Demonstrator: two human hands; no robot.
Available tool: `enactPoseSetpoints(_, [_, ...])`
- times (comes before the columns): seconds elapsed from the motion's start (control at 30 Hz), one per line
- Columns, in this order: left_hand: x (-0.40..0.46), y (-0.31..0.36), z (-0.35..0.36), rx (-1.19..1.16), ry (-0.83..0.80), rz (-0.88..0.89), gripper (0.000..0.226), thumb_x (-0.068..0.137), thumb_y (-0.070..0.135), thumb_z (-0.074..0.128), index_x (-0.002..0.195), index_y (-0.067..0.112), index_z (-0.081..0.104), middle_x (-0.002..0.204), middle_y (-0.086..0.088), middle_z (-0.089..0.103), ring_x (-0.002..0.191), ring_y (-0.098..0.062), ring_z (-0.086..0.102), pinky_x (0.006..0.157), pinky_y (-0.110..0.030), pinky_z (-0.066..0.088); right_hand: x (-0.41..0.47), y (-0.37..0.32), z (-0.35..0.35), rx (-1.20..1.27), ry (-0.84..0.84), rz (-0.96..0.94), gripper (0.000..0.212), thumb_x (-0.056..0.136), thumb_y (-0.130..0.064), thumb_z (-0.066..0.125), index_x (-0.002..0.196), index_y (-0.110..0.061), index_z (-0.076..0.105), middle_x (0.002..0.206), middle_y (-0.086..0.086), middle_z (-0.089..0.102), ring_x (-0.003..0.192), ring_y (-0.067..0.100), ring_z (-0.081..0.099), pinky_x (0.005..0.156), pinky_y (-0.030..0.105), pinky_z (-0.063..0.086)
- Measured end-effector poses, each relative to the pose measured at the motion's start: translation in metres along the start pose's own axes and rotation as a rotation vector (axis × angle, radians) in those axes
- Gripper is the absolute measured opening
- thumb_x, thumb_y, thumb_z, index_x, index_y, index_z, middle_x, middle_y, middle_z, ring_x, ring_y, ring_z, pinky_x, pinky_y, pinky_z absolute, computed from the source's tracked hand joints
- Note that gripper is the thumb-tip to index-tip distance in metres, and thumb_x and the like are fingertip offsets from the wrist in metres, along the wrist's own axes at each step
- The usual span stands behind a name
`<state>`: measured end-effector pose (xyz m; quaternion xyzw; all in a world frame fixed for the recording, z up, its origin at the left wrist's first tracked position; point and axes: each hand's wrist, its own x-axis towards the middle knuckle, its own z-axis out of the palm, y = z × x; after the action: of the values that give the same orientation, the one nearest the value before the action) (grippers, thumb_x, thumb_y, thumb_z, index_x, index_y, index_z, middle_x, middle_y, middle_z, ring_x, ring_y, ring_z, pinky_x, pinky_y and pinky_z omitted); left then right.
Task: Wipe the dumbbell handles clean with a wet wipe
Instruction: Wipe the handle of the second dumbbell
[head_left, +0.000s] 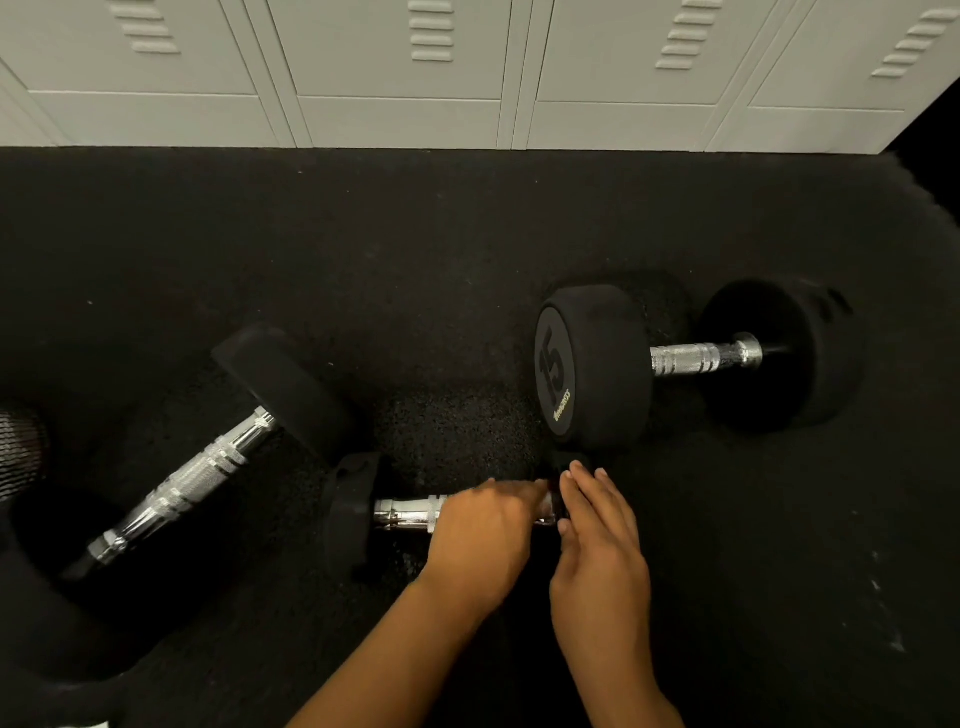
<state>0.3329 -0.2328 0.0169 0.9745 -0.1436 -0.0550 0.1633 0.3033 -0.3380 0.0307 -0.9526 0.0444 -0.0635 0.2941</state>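
Observation:
Three black dumbbells with chrome handles lie on the dark floor. The small dumbbell (358, 512) lies nearest me, handle running left to right. My left hand (483, 535) is curled over the right half of its handle (408, 514). My right hand (597, 525) lies flat, fingers straight, over that dumbbell's right head, which it hides. A larger dumbbell (208, 462) lies diagonally at the left. The dumbbell marked 15 (592, 364) lies at the right, its handle (701, 358) bare. No wet wipe shows; anything under my left palm is hidden.
A row of pale grey lockers (467, 78) stands along the far edge of the black rubber floor (363, 260). A mesh object (18, 452) sits at the left edge. White specks mark the floor at the lower right.

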Motion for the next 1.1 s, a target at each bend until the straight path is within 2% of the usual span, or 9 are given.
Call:
enactPoseSetpoints(0.1, [-0.009, 0.002, 0.017, -0.076, 0.088, 0.074, 0.035, 0.077, 0.023, 0.047, 0.101, 0.019, 0.073, 0.095, 0.004, 0.073, 0.085, -0.008, 0.069, 0.075, -0.023, 0.054, 0.0, 0.0, 0.001, -0.015, -0.012, 0.014, 0.047, 0.075, 0.012, 0.064, 0.118, -0.006, 0.06, 0.129, 0.002, 0.056, 0.126, 0.011, 0.036, 0.096, 0.02, 0.029])
enactPoseSetpoints(0.2, [0.005, 0.003, 0.001, -0.051, 0.008, 0.041, 0.02, 0.076, 0.025, 0.07, 0.096, 0.025, 0.069, 0.082, 0.003, 0.071, 0.071, -0.014, 0.068, 0.06, -0.024, 0.051, 0.001, -0.004, 0.0, -0.034, -0.017, 0.02, 0.048, 0.073, 0.014, 0.065, 0.117, -0.003, 0.06, 0.128, 0.005, 0.057, 0.126, 0.016, 0.039, 0.095, 0.028, 0.033])
enactPoseSetpoints(0.37, [-0.008, 0.0, 0.008, -0.147, 0.055, 0.024, 0.033, 0.084, 0.026, 0.044, 0.104, 0.021, 0.07, 0.094, 0.004, 0.072, 0.085, -0.011, 0.069, 0.074, -0.025, 0.053, 0.0, -0.003, 0.001, -0.02, -0.014, 0.023, 0.047, 0.077, 0.013, 0.062, 0.119, -0.005, 0.059, 0.129, 0.002, 0.055, 0.127, 0.009, 0.034, 0.097, 0.018, 0.027])
enactPoseSetpoints(0.47, [-0.034, 0.011, 0.025, -0.258, 0.249, 0.068, 0.033, 0.088, 0.028, 0.046, 0.105, 0.017, 0.071, 0.107, 0.006, 0.07, 0.099, -0.002, 0.064, 0.091, -0.023, 0.048, -0.001, -0.001, 0.002, 0.0, -0.003, 0.013, 0.046, 0.074, 0.015, 0.062, 0.117, -0.003, 0.061, 0.127, 0.004, 0.057, 0.126, 0.014, 0.038, 0.096, 0.026, 0.032])
enactPoseSetpoints(0.53, [-0.049, 0.028, 0.019, -0.585, 0.366, -0.147, 0.026, 0.094, 0.029, 0.048, 0.105, 0.023, 0.071, 0.106, 0.015, 0.069, 0.1, 0.006, 0.061, 0.092, -0.016, 0.045, 0.0, -0.002, 0.0, 0.014, -0.007, 0.025, 0.044, 0.077, 0.014, 0.06, 0.118, -0.002, 0.06, 0.128, 0.005, 0.056, 0.127, 0.018, 0.039, 0.097, 0.028, 0.032])
enactPoseSetpoints(0.6, [-0.057, 0.047, 0.018, -1.035, 0.426, -0.605, 0.022, 0.093, 0.018, 0.055, 0.098, 0.03, 0.072, 0.099, 0.019, 0.07, 0.099, 0.007, 0.061, 0.091, -0.014, 0.045, 0.001, -0.003, -0.002, 0.017, -0.002, 0.028, 0.044, 0.078, 0.014, 0.06, 0.118, -0.003, 0.06, 0.128, 0.005, 0.057, 0.127, 0.019, 0.039, 0.096, 0.029, 0.033])
enactPoseSetpoints(0.73, [-0.04, 0.056, 0.02, -1.845, 0.275, -1.309, 0.028, 0.098, 0.007, 0.04, 0.101, 0.005, 0.068, 0.098, -0.015, 0.07, 0.101, -0.029, 0.063, 0.096, -0.039, 0.046, 0.001, -0.003, 0.0, 0.042, 0.015, 0.039, 0.045, 0.077, 0.015, 0.06, 0.118, -0.005, 0.061, 0.127, 0.002, 0.057, 0.127, 0.017, 0.04, 0.096, 0.027, 0.036])
enactPoseSetpoints(0.83, [-0.02, 0.053, 0.021, -2.118, 0.238, -1.387, 0.03, 0.1, 0.009, 0.034, 0.111, -0.005, 0.059, 0.11, -0.028, 0.062, 0.107, -0.038, 0.059, 0.1, -0.049, 0.041, 0.001, -0.004, -0.001, 0.052, -0.003, 0.056, 0.044, 0.081, 0.012, 0.057, 0.12, -0.006, 0.059, 0.13, 0.0, 0.054, 0.13, 0.014, 0.036, 0.098, 0.02, 0.028])
enactPoseSetpoints(1.1, [-0.007, 0.051, 0.034, -2.149, 0.311, -1.38, 0.031, 0.094, -0.003, 0.034, 0.119, -0.004, 0.054, 0.119, -0.029, 0.058, 0.113, -0.039, 0.055, 0.101, -0.049, 0.04, 0.003, -0.007, -0.002, 0.054, 0.0, 0.071, 0.043, 0.08, 0.012, 0.057, 0.12, -0.007, 0.059, 0.13, 0.002, 0.054, 0.129, 0.013, 0.035, 0.097, 0.017, 0.025])
